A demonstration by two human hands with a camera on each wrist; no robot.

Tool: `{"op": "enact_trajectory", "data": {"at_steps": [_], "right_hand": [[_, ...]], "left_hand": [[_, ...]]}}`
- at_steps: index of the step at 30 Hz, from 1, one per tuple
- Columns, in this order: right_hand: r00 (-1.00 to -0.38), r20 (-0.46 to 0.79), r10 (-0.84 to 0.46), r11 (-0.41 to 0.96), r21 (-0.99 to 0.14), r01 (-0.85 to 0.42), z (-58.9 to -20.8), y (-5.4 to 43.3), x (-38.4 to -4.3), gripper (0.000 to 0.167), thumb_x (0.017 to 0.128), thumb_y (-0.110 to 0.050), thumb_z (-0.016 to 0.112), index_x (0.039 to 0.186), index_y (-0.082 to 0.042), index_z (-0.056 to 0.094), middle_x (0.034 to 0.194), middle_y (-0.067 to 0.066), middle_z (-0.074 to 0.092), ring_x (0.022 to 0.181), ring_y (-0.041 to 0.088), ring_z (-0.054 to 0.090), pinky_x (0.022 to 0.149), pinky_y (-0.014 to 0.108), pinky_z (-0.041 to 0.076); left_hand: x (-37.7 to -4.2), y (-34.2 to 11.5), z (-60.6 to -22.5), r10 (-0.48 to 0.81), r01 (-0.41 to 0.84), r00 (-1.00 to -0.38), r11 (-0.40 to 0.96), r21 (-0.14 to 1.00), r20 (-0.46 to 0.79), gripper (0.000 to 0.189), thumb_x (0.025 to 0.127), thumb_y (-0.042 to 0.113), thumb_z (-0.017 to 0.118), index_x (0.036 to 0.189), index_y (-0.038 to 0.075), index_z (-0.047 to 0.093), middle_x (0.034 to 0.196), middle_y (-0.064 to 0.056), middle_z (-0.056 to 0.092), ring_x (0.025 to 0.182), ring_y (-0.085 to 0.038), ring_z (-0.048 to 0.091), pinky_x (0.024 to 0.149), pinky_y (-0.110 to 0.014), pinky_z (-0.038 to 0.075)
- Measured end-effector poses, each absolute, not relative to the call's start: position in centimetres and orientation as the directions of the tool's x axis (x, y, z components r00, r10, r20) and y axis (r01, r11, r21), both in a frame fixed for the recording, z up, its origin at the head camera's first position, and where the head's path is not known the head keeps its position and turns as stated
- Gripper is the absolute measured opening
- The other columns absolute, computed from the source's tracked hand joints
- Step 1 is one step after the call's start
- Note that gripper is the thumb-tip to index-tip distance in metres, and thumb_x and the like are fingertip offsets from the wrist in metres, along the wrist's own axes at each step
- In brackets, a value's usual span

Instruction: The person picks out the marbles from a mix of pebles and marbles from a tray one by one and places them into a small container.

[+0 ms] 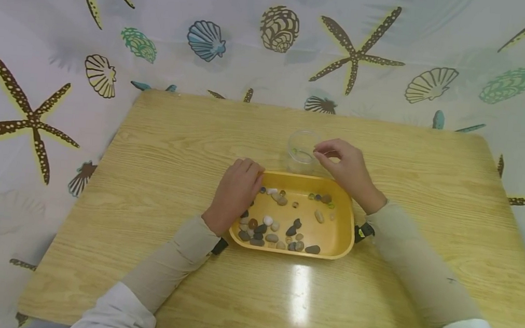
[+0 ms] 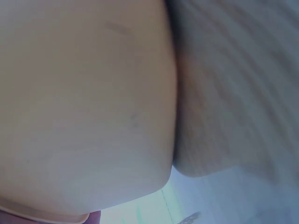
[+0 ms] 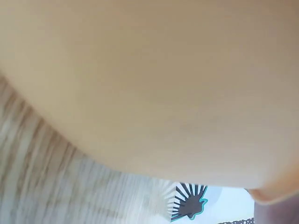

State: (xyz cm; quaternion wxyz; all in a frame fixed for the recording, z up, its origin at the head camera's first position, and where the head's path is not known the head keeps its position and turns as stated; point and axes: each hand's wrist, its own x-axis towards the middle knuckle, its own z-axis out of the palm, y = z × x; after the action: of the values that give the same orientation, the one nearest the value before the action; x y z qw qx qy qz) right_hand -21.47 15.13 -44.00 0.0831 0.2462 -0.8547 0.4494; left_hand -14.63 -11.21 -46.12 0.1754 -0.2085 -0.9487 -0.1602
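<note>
A yellow plastic tray (image 1: 290, 251) lies on the table with many small stones and glass marbles inside. My left hand (image 1: 238, 190) grips its rim at the back left corner; the thumb is hidden. Past the tray's back edge stands a clear plastic cup (image 1: 300, 168), with something small and greenish in it. My right hand (image 1: 344, 163) is at the cup's right rim, thumb and forefinger tips close together. Whether they pinch a small thing or the rim is too small to tell. The tray's outer wall (image 2: 84, 116) fills much of both wrist views.
Dark, grey and white stones (image 1: 258, 231) crowd the tray's front left part. Several marbles (image 1: 318, 197) lie along its back side. The wooden table (image 1: 172, 177) reaches back to a curtain (image 1: 243, 6) printed with starfish and shells.
</note>
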Motion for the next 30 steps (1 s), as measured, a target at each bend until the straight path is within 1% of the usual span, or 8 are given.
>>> {"op": "enact_trajectory", "data": {"at_steps": [4,8,19,25,30], "right_hand": [[-0.828,0.416,-0.377,0.492,-0.667,-0.559,-44.4,14.8,-21.6,0.017,0.088,-0.015,0.065,0.102,-0.007,0.067,0.097,0.003,0.064,0.086,0.015,0.060,0.077,0.033,0.052],[-0.809,0.442,-0.387,0.505,-0.632,-0.587,-44.9,14.6,-21.8,0.016,0.088,-0.013,0.065,0.102,-0.006,0.066,0.097,0.003,0.064,0.087,0.015,0.060,0.076,0.033,0.052],[-0.815,0.435,-0.382,0.517,-0.631,-0.579,-45.0,14.6,-21.8,0.016,0.088,-0.015,0.066,0.102,-0.008,0.066,0.097,0.002,0.064,0.086,0.014,0.060,0.074,0.031,0.052],[-0.814,0.440,-0.379,0.519,-0.627,-0.581,-45.1,14.6,-21.9,0.017,0.088,-0.013,0.066,0.102,-0.004,0.066,0.096,0.004,0.064,0.084,0.017,0.061,0.074,0.034,0.053],[-0.813,0.444,-0.378,0.517,-0.627,-0.583,-45.0,14.6,-21.7,0.017,0.087,-0.014,0.066,0.102,-0.006,0.066,0.097,0.003,0.064,0.086,0.015,0.060,0.074,0.036,0.053]], "left_hand": [[-14.6,-11.2,-46.1,0.342,0.454,-0.851,0.859,0.235,0.398,0.014,0.091,0.017,0.061,0.101,0.008,0.063,0.095,-0.004,0.057,0.087,-0.020,0.052,0.073,-0.031,0.045],[-14.6,-11.2,-46.1,0.345,0.457,-0.849,0.859,0.229,0.400,0.014,0.091,0.017,0.061,0.101,0.008,0.062,0.095,-0.004,0.058,0.088,-0.020,0.052,0.074,-0.030,0.045],[-14.5,-11.2,-46.1,0.354,0.457,-0.839,0.871,0.179,0.414,0.015,0.092,0.020,0.060,0.101,0.009,0.063,0.095,-0.003,0.058,0.086,-0.019,0.052,0.072,-0.029,0.045],[-14.5,-11.1,-46.0,0.348,0.456,-0.843,0.867,0.201,0.411,0.014,0.092,0.019,0.059,0.100,0.008,0.062,0.094,-0.004,0.057,0.085,-0.020,0.051,0.072,-0.029,0.045],[-14.5,-11.1,-46.0,0.347,0.455,-0.843,0.867,0.204,0.410,0.015,0.092,0.019,0.059,0.101,0.008,0.062,0.094,-0.004,0.057,0.086,-0.020,0.052,0.072,-0.030,0.045]]}}
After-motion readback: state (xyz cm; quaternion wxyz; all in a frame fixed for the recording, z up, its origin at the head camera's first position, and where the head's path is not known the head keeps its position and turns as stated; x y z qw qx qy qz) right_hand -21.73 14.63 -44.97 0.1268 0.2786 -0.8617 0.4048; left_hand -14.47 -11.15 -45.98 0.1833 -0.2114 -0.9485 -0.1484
